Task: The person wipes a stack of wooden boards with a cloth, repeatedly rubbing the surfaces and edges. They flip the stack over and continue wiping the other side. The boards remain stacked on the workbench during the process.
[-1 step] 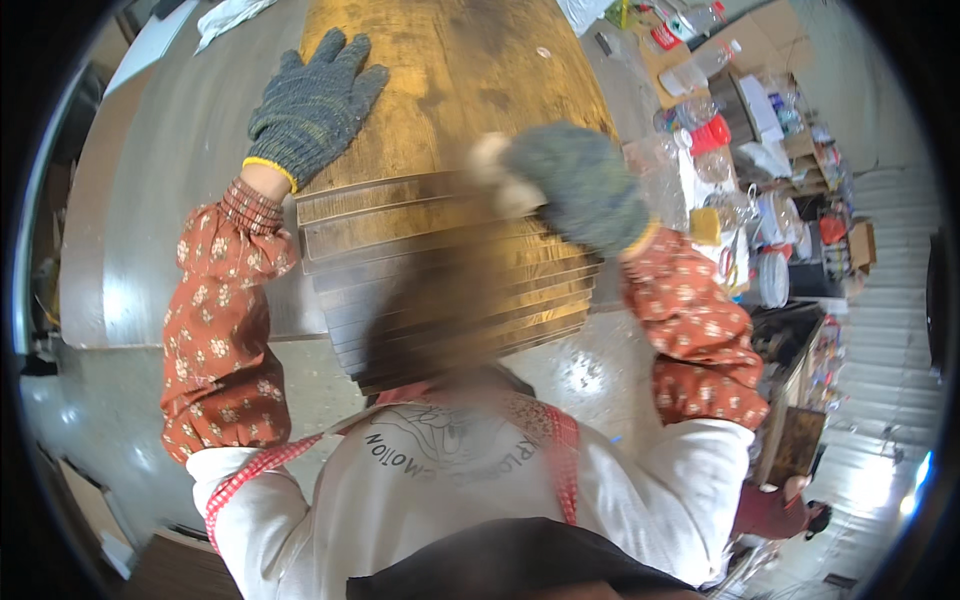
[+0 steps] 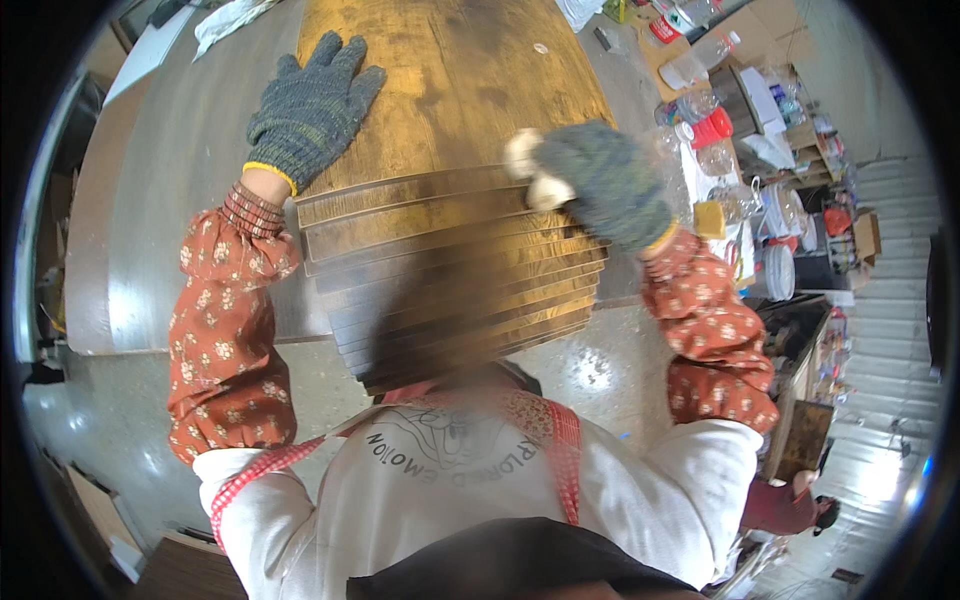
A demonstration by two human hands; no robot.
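Observation:
My left hand (image 2: 310, 118), in a dark grey-green knit glove with a yellow cuff, lies flat on the left part of a golden-brown wooden board (image 2: 455, 105). Its fingers are spread and point away from me. The board tops a stack of similar boards (image 2: 545, 270) whose near edges are stepped. At the board's right near edge, my gloved right hand (image 2: 612, 182) is closed around an off-white wad (image 2: 547, 190), perhaps cloth. Some of the wad sticks out to the left of the fingers; the rest is hidden in the grip.
The boards rest on a broad grey-brown table (image 2: 185, 190). A white cloth (image 2: 228, 22) lies at its far left. To the right are plastic bottles (image 2: 698, 62), a yellow sponge (image 2: 709, 219) and a white tub (image 2: 779, 272). Another person (image 2: 785, 508) is at the lower right.
My right hand, with the off-white wad in it, has shifted to the right over the board. My left hand stays flat in the same place.

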